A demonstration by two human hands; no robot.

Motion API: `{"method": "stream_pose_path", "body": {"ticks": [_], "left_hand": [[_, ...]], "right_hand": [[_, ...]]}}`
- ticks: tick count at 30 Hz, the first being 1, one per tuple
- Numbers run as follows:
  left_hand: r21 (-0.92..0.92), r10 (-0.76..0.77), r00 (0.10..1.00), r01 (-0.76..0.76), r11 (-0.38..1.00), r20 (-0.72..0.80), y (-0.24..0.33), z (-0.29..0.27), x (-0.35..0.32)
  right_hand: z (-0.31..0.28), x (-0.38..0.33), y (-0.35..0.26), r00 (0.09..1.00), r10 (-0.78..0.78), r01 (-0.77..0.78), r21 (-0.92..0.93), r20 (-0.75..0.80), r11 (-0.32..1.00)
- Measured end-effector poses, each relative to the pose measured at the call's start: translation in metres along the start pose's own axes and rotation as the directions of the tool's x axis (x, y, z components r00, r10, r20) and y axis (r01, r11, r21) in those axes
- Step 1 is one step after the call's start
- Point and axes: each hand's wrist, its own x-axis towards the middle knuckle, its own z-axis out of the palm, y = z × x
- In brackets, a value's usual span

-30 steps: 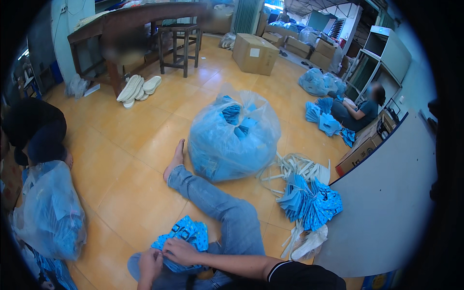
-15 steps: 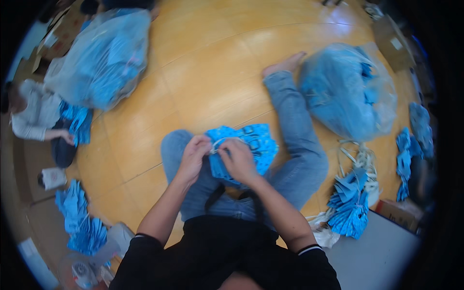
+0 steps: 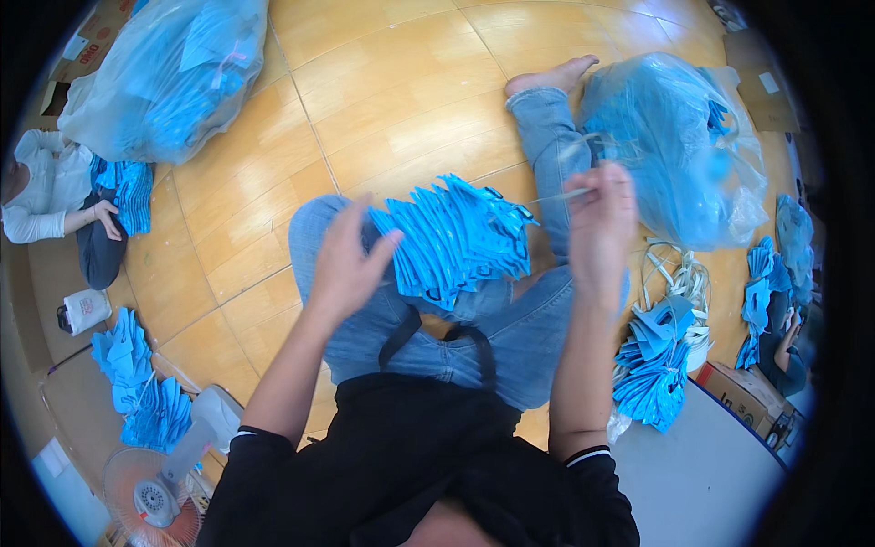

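A stack of blue printed pieces [image 3: 456, 242], fanned in many thin layers, lies across my crossed legs. My left hand [image 3: 349, 260] is at its left edge, open, thumb and fingers apart; the fingertips blur, and I cannot tell whether the thumb touches the stack. To the right, raised above my knee, my right hand [image 3: 602, 219] pinches a pale string [image 3: 558, 196]. The string stretches from the right side of the stack to my fingers, and its loose end blurs beyond them.
Big clear bags of blue pieces stand at right [image 3: 679, 155] and upper left [image 3: 173, 82]. Tied blue bundles lie at left [image 3: 137, 383] and right [image 3: 658, 365], beside pale cords [image 3: 684, 283]. A fan [image 3: 155, 500] is at lower left. A seated person [image 3: 55, 182] holds blue pieces.
My right hand has moved from the stack out to the right, drawing the string along. The left hand has opened and slid slightly left. The stack now shows its layered edges.
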Motion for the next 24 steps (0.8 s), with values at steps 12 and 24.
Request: {"method": "stream_pose_path", "body": {"ticks": [12,24], "left_hand": [[-0.863,-0.458,0.833,0.449,0.230,0.312,0.031,0.074,-0.038],[-0.858,-0.195,0.855,0.504,0.099,0.480,0.020,0.092,0.009]], "right_hand": [[-0.053,0.000,0.118,0.958,0.257,-0.042,-0.821,0.130,0.569],[-0.007,-0.058,0.098,0.941,-0.189,0.320,-0.919,0.281,0.231]]}}
